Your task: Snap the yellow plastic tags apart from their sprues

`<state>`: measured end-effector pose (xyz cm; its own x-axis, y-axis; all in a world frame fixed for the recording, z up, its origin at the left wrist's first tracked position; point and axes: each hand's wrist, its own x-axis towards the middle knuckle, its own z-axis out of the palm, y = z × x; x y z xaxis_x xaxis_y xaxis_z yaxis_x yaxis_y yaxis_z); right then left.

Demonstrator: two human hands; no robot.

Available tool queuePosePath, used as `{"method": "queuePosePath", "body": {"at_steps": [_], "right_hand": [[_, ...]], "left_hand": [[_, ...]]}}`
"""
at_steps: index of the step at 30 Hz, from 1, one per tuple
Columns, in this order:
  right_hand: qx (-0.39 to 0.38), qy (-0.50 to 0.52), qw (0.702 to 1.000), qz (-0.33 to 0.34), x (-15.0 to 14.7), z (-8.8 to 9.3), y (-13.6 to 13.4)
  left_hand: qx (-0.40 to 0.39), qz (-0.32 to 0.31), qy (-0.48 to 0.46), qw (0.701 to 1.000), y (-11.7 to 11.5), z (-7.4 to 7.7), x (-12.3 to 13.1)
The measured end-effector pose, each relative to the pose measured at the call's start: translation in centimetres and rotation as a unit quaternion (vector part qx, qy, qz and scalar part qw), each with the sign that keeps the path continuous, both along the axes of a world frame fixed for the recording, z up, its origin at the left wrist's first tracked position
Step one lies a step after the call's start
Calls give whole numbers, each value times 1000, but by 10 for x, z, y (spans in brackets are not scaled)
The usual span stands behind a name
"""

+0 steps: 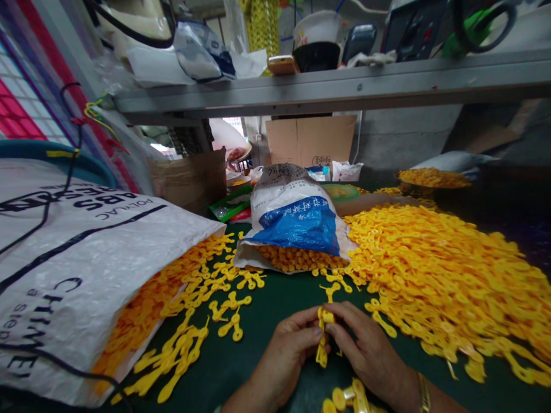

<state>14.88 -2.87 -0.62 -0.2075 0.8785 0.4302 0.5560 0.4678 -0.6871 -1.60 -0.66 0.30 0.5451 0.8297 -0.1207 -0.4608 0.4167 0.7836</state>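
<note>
Between my two hands, just above the dark green tabletop (241, 367), is a small yellow plastic piece (322, 338). Thumb and fingers of my left hand (290, 347) pinch it from one side. My right hand (368, 347) grips it from the other, its fingertips nearly meeting the left ones. The fingers partly cover the piece, so its full shape is hidden. Below my right hand, at the bottom edge, lie several yellow pieces (340, 398) with round ends. Just beyond the hands sit more flat yellow pieces with rounded lobes (338, 279).
A large heap of yellow pieces (447, 269) covers the right side. At left a white sack (86, 258) spills yellow parts. A blue-and-white bag (297, 218) with small yellow parts in its mouth stands ahead. A metal shelf beam (322, 92) crosses above, loaded with objects.
</note>
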Motion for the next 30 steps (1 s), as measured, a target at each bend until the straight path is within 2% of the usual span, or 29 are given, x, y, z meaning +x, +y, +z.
{"method": "queuePosePath", "body": {"at_steps": [4,7,10,13,18,21,23,24,25,26,27,29,30], "right_hand": [[-10,1,1000,-8,0,1,0],[-13,-6,1000,-13,1,0,0],[4,-16,1000,-9,-1,-2,-1],[8,3,1000,-17,-6,-3,-1],[-81,109,989,-58,-15,1,0],[-150,143,978,-30,-14,6,-5],[-203,137,970,-3,-14,13,-12],[-229,126,965,12,-15,17,-16],[-251,109,961,33,-15,22,-19],[-264,82,959,63,-14,28,-22],[-266,48,957,101,-13,34,-23],[-227,-39,959,163,-8,43,-18],[-191,-83,964,163,-3,45,-11]], "left_hand": [[33,-10,31,999,2,-1,-1],[93,4,115,989,2,-1,-3],[186,37,229,955,0,0,-4],[263,68,292,917,-4,0,-3],[287,85,300,906,-9,3,-1],[285,32,324,902,-7,7,-12],[297,-5,376,878,1,9,-30],[317,-4,419,851,7,10,-41],[345,22,474,810,14,11,-53],[380,57,537,751,23,11,-65],[415,77,602,678,32,11,-77],[437,79,718,536,49,10,-96],[439,68,753,486,57,9,-103]]}}
